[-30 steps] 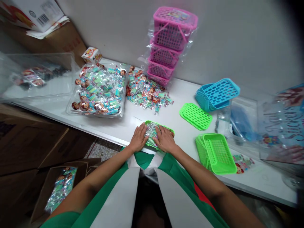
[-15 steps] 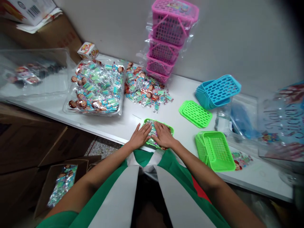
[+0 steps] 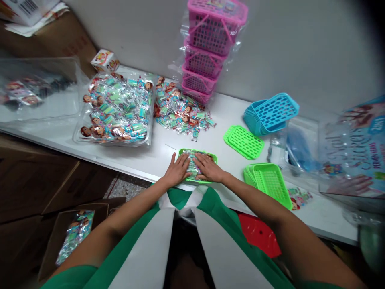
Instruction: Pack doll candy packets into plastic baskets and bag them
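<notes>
A small green basket point(image 3: 214, 156) stands at the table's front edge, filled with shiny small packets point(image 3: 194, 167). My left hand point(image 3: 177, 170) lies flat on the packets at the left side, its fingers stretched and thumb apart. From the right, my right hand point(image 3: 208, 167) rests on the same packets with its fingers spread. Both hands are open and grip nothing. Behind the basket spreads a loose pile of the packets point(image 3: 183, 110), printed with doll figures. To its left, a clear tray point(image 3: 112, 141) is heaped with more of them.
Bagged pink baskets point(image 3: 207, 38) stand stacked at the wall. On the right are green lattice lids point(image 3: 243, 142), nested green baskets point(image 3: 270, 182), blue baskets point(image 3: 270, 114) and a printed box point(image 3: 355, 156). A carton point(image 3: 54, 237) with packets sits low at left.
My right hand has shifted slightly and its fingers have spread, uncovering more packets between my hands. The whole view has moved a little, and a red stool-like surface shows more under my right arm.
</notes>
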`<state>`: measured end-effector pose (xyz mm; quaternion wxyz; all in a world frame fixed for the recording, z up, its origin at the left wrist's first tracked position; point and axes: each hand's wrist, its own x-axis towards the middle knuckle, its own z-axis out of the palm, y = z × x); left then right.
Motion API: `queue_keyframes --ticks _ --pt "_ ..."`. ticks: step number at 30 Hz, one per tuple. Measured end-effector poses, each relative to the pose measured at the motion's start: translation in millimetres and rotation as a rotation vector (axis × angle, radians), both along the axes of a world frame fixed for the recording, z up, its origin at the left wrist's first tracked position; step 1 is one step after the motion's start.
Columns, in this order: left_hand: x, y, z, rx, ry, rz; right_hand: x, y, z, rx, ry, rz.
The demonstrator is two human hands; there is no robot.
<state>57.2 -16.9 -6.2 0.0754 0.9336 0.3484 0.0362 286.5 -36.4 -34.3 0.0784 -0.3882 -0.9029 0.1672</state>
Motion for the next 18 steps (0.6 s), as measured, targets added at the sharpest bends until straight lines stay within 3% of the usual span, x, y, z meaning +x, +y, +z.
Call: queue_keyframes --ticks 3,5,7,9,13,18 --pt "9.1 5.9 23.7 0.034 -0.042 -0.015 0.2 5.3 1.2 -0.008 0.043 0.045" --pt "17.1 11.2 29.7 0.036 -0.070 -0.047 -1.3 8.6 4.2 -0.011 0.077 0.048" --pt "23.9 15.5 22.7 0.011 -0.074 -0.116 -2.0 9.9 9.1 -0.017 0.093 0.036" --pt "27.8 17.8 6.6 -0.019 -0.053 -0.195 1.0 8.2 15.9 -0.031 0.077 0.008" --pt "27.8 17.9 -20.1 0.001 -0.031 -0.193 19.4 -1.9 30.9 -0.063 -0.004 -0.119" --pt "26.5 18.7 -16.3 -0.018 -0.041 -0.205 29.6 -9.1 36.0 -0.118 -0.105 -0.174"
